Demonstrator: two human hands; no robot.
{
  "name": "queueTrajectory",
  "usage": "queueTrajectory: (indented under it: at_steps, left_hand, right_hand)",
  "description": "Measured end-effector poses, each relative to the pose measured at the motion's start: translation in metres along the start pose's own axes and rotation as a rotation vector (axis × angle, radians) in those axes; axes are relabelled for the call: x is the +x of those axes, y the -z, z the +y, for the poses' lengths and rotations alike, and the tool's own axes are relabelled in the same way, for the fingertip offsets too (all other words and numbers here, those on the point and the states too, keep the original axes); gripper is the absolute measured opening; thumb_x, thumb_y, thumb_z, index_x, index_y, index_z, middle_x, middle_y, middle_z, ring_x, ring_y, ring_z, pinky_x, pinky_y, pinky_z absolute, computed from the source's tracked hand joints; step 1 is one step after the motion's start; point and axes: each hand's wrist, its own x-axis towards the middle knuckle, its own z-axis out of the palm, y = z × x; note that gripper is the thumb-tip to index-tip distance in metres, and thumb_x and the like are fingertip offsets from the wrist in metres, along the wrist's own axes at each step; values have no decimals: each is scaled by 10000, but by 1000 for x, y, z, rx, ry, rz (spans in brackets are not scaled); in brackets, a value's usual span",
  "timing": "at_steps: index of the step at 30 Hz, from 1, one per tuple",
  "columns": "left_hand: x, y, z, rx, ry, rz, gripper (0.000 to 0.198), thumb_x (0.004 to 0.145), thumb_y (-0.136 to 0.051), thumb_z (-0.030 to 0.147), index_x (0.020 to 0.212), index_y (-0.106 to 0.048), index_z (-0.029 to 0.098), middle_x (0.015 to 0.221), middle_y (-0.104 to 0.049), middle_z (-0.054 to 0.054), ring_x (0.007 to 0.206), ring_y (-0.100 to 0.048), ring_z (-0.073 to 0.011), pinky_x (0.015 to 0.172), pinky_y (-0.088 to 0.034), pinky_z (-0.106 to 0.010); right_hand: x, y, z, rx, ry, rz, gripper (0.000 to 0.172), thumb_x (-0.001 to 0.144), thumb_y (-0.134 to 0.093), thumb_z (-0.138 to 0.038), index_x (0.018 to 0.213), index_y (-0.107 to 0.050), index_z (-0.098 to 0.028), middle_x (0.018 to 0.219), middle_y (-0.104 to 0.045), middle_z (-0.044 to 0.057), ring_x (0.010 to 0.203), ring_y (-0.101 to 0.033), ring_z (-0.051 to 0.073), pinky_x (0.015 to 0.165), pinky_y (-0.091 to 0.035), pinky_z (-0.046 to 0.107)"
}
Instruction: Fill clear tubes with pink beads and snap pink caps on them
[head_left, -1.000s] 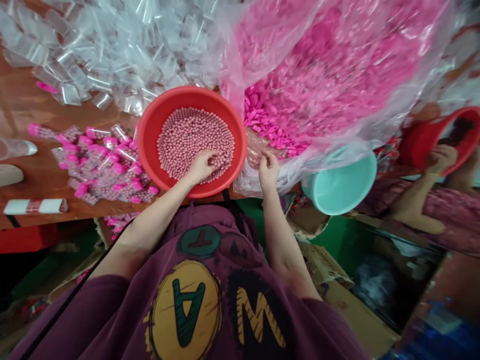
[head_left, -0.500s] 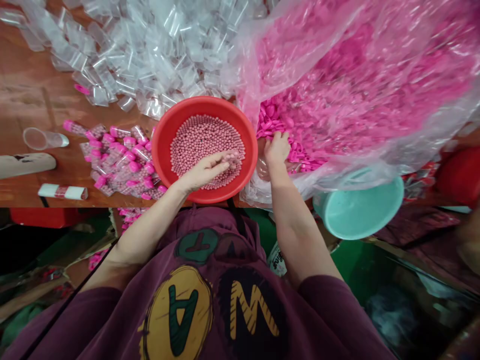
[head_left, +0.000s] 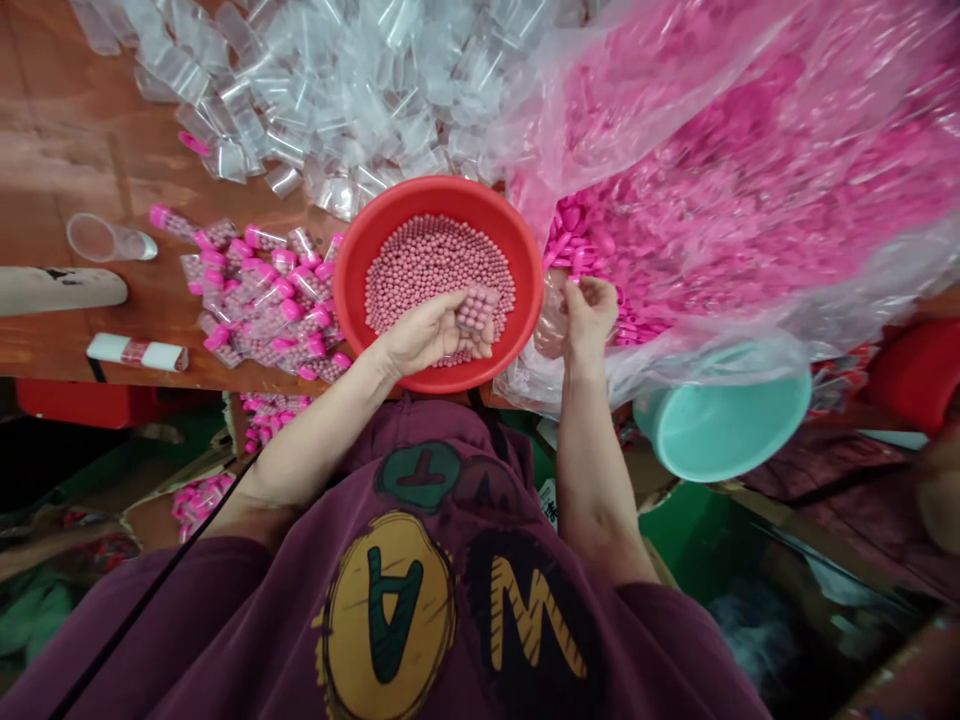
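Over the red basin of pink beads, my left hand holds a small clear container filled with the same beads. Its fingers curl under and beside the container. To the right of the basin, my right hand is closed in a pinch. A bright pink cap shows at its fingertips, partly hidden by them. Just beyond that hand lie loose pink caps at the mouth of a large plastic bag full of pink pieces.
Capped containers of beads are heaped left of the basin. Clear empty containers are piled at the back. A clear cup and a white roll lie at the left. A turquoise basin hangs near the table edge at right.
My right hand has drawn back slightly from the loose caps and now pinches one. My left hand has turned, bringing the bead-filled container more into sight. The whole view has shifted.
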Motion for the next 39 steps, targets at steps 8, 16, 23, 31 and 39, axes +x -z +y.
queueTrajectory:
  at_steps: [8, 16, 23, 31, 39]
  left_hand:
    - [-8, 5, -30, 113, -151, 55, 517, 927, -782, 651, 1185, -683, 215, 1054, -760, -74, 874, -739, -187, 855, -627, -358]
    - [-23, 5, -28, 129, -142, 54, 516, 925, -797, 642, 1187, -699, 208, 954, -750, -44, 807, -700, -151, 747, -570, -278]
    - [-26, 0, -24, 88, -158, 13, 484, 894, -832, 629, 1067, -692, 199, 906, -680, -13, 737, -639, -118, 719, -537, -267]
    - [-27, -4, -29, 86, -203, 35, 493, 909, -815, 636, 1069, -684, 189, 866, -633, -15, 642, -540, -104, 577, -415, -256]
    - [-28, -11, -27, 97, -271, 62, 594, 852, -868, 679, 1081, -696, 159, 792, -603, 25, 614, -505, -61, 542, -369, -192]
  right_hand:
    - [-74, 21, -150, 303, 170, -213, 320, 1043, -664, -567, 1215, -735, -307, 1120, -761, 51, 1025, -751, 231, 949, -671, 444]
    - [-86, 28, -175, 249, 298, -243, 204, 1061, -655, -390, 1173, -818, -340, 1144, -777, 54, 1099, -751, 266, 1008, -650, 502]
    - [-93, 28, -182, 188, 271, -194, 217, 1053, -661, -446, 1130, -837, -346, 1135, -796, 52, 1087, -756, 270, 1031, -654, 521]
    - [-97, 33, -178, 191, 306, -221, 257, 1079, -631, -427, 1170, -841, -311, 1120, -807, 57, 1057, -770, 242, 997, -659, 469]
    - [-102, 18, -166, 170, 361, -123, 261, 1093, -615, -394, 1176, -831, -274, 1074, -815, 52, 1000, -771, 209, 932, -664, 409]
